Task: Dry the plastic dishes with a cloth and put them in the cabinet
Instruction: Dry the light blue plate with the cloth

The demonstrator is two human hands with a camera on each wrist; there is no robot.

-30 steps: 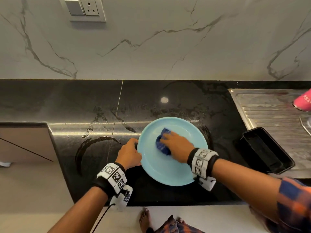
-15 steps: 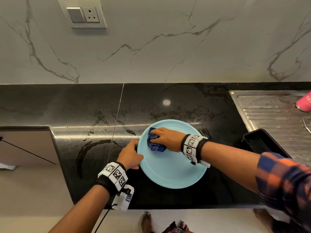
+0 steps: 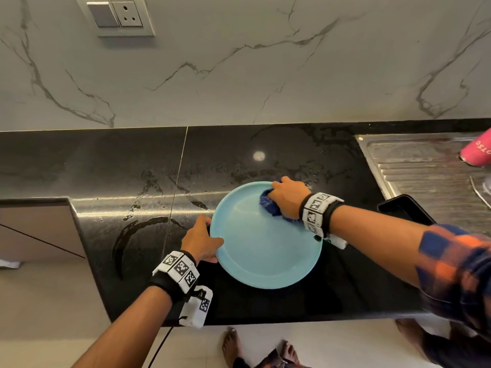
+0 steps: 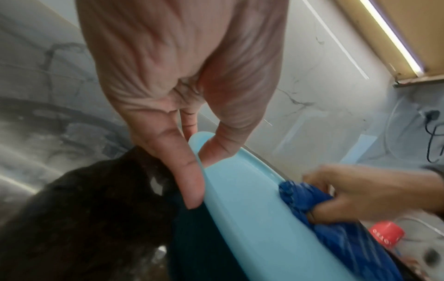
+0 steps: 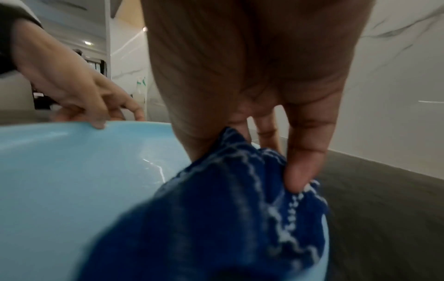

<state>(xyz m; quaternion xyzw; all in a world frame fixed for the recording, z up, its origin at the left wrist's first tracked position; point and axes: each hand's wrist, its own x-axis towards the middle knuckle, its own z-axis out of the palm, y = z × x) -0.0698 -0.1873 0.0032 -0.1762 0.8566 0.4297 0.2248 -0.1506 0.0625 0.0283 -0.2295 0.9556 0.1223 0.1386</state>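
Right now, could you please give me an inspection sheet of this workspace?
Surface: glossy black stone counter, water streaks left of the plate.
Job's things: round light-blue plastic plate on the counter; bunched dark-blue cloth on its far right rim.
Clutter: black rectangular tray; pink container on steel drainboard.
Grips: left hand pinches the plate's left rim; right hand grips the cloth.
Cables: black wrist cable.
Surroundings: marble wall, switch socket.

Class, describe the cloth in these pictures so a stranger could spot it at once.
Start at the black countertop below the marble wall, then find the light blue plate lying on it. The cloth is the dark blue bunched rag at the plate's far right rim, gripped by the right hand; nothing else there is dark blue and crumpled.
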